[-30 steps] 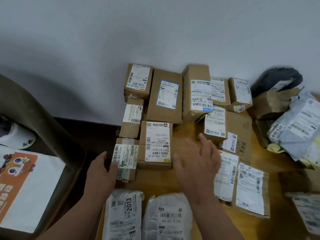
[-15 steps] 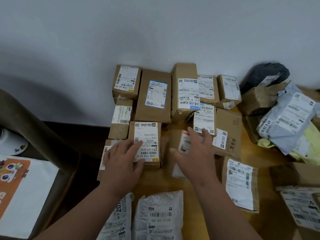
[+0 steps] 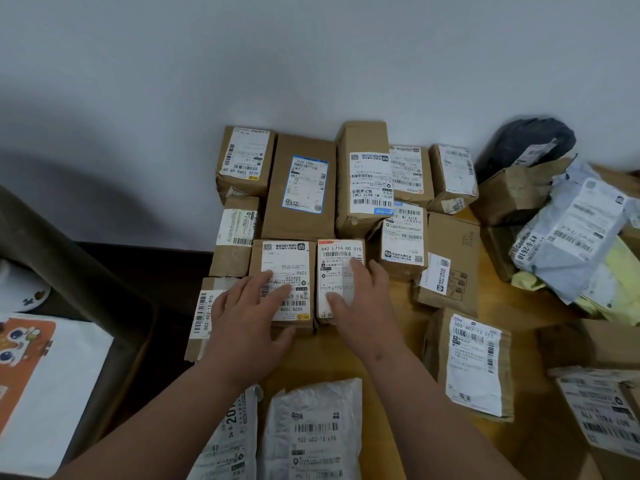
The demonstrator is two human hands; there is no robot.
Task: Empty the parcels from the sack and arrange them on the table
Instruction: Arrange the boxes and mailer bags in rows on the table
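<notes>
Several brown cardboard parcels with white labels lie in rows on the wooden table point(image 3: 398, 313) against the wall. My left hand point(image 3: 249, 313) rests flat on a box labelled T098 point(image 3: 287, 258). My right hand point(image 3: 363, 299) lies with straight fingers on a narrow parcel with a 642 L714 label point(image 3: 337, 258), set tight beside that box. Two white plastic mailers point(image 3: 311, 431) lie at the near edge between my forearms. A flat brown parcel with a long white label point(image 3: 474, 365) sits to the right.
A loose heap of grey, yellow and black mailers point(image 3: 575, 230) and torn boxes fills the far right. A brown sack or bin edge point(image 3: 69, 271) with a white and orange printed bag point(image 3: 41, 375) stands at the left, off the table.
My right hand slid the 642 L714 parcel left and up into the gap beside the T098 box. My left hand moved from the table's left edge onto the T098 box.
</notes>
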